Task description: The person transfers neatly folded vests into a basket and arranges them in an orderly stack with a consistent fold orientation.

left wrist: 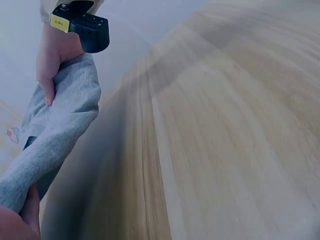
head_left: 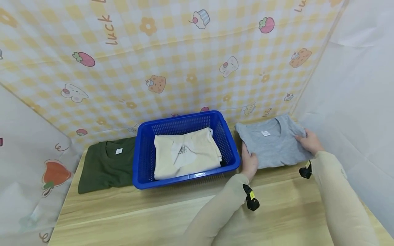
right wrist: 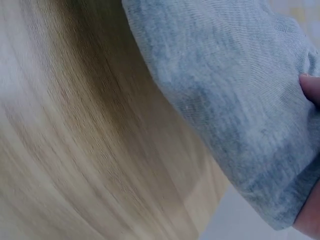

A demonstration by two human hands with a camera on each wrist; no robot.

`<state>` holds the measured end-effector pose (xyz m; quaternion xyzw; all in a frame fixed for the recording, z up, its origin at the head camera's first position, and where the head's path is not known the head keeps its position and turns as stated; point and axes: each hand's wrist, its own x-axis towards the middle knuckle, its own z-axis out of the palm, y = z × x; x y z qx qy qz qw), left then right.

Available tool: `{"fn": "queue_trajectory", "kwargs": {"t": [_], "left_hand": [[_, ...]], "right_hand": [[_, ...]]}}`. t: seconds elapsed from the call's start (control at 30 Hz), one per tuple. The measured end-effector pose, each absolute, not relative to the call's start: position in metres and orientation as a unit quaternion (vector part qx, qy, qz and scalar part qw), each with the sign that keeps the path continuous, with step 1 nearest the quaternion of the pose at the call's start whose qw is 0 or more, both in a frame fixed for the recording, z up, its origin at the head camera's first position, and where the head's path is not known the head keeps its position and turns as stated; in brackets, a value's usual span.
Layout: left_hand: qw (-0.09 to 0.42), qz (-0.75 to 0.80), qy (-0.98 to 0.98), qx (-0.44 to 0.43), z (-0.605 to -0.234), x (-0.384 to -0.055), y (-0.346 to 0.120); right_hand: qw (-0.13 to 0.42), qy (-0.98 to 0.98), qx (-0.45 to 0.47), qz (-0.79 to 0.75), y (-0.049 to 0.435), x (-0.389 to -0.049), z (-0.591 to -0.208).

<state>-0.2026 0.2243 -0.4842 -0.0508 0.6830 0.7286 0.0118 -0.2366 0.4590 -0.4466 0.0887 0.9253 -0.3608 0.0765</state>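
Note:
A folded grey T-shirt [head_left: 271,145] with a white neck label is at the right end of the table, beside the basket. My left hand [head_left: 250,163] grips its left edge, thumb on top. On the opposite side, my right hand [head_left: 311,141] pinches the right edge, with the thumb over the cloth and the other fingers underneath. In the left wrist view the shirt [left wrist: 65,120] hangs between both hands, its near edge raised off the wood. The right wrist view shows grey cloth [right wrist: 225,100] and part of my right thumb [right wrist: 311,87].
A blue plastic basket [head_left: 186,177] stands mid-table, holding a folded cream garment [head_left: 197,147] with a printed front. Left of it lies a folded dark green T-shirt [head_left: 104,171], partly hidden by the basket. A yellow checked cloth [head_left: 184,51] hangs behind the wooden table [head_left: 138,218]; white sheeting flanks both sides.

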Motion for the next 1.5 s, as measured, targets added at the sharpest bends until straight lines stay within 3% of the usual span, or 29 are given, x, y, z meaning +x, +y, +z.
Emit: {"fn": "queue_trajectory", "kwargs": {"t": [0.4, 0.6, 1.07, 1.5], "left_hand": [[0.021, 0.689, 0.722, -0.061, -0.459, -0.199, 0.22], [0.004, 0.685, 0.727, -0.035, -0.446, -0.199, 0.211], [0.024, 0.643, 0.766, -0.003, -0.419, -0.196, 0.179], [0.008, 0.626, 0.78, 0.025, -0.388, -0.197, 0.13]], "right_hand": [[0.012, 0.926, 0.065, -0.371, 0.454, -0.23, -0.427], [0.025, 0.923, 0.077, -0.375, 0.451, -0.228, -0.415], [0.019, 0.896, 0.079, -0.436, 0.433, -0.22, -0.388], [-0.013, 0.889, 0.063, -0.454, 0.389, -0.223, -0.367]]}}
